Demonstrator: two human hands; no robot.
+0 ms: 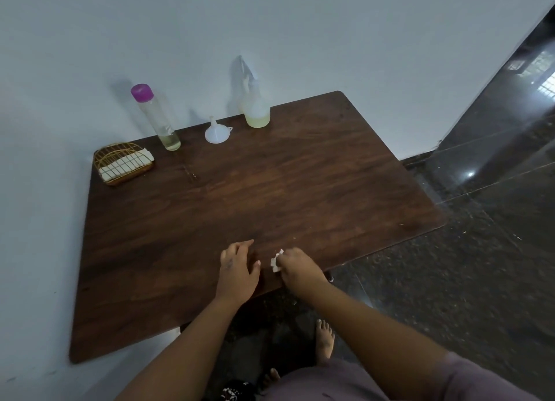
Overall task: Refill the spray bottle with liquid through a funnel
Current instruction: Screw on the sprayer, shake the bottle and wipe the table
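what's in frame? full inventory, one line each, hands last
table: 1, dark brown wood, fills the middle, against the wall
spray bottle: 1, translucent white with pale yellow liquid at the bottom, far edge of the table
funnel: 1, white, wide end down, left of the spray bottle
tall bottle: 1, clear with purple cap, a little liquid at the bottom, left of the funnel
wire holder: 1, gold, holds white napkins, far left corner
tissue: 1, white, crumpled, in the right hand
floor: dark polished stone, right side
left hand: 1, open, on the table near the front edge
right hand: 1, closed on the tissue
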